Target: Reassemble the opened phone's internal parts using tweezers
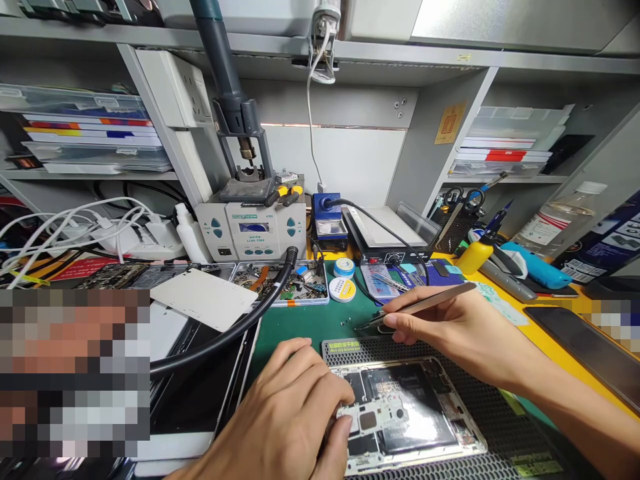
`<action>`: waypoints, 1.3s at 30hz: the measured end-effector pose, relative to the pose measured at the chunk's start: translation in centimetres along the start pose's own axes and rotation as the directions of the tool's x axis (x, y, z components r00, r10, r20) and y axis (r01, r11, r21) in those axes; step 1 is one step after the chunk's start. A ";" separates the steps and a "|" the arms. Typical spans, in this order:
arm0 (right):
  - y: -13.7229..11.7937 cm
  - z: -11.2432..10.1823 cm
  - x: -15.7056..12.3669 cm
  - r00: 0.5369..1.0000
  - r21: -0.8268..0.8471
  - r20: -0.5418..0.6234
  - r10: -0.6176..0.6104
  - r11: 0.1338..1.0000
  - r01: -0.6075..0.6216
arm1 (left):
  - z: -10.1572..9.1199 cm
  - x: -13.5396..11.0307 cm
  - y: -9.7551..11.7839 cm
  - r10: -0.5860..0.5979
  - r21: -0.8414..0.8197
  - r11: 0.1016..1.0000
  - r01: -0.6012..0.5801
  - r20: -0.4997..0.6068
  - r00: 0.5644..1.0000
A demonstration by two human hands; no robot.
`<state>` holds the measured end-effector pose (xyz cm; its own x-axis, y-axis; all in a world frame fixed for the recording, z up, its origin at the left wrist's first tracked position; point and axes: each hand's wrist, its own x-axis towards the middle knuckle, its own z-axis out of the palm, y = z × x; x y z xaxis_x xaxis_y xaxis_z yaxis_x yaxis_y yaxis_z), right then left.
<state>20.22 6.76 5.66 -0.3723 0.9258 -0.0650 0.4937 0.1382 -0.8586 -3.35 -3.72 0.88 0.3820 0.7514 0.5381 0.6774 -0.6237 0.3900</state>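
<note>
An opened phone [410, 413] lies back-up on a dark perforated mat [480, 400], its boards and shields exposed. My left hand [290, 420] rests curled on the phone's left edge, thumb and fingers pinched against its frame. My right hand [450, 330] is closed on metal tweezers [425, 303], whose tips point left and down to the green mat [300, 323] just beyond the phone's top edge, near some tiny dark screws [350, 323].
A hot-air rework station [250, 230] with a black hose [240, 320] stands behind, beside a blue soldering stand [327, 220] and a heating plate [385, 233]. A parts tray [280, 280], flux tins [343, 288], a yellow bottle [475, 253], a dark phone [585, 343] and white cables [75, 227] surround the mat.
</note>
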 end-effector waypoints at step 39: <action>0.1 -0.3 0.1 1.000 -0.004 0.015 -0.009 1.000 0.009 | -0.1 -0.8 -0.1 0.050 0.128 0.990 -0.050 0.004 0.999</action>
<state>20.50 6.98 5.70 -0.3886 0.9191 -0.0654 0.4936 0.1478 -0.8570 -3.83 -4.30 0.45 0.4180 0.7202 0.5537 0.7326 -0.6276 0.2634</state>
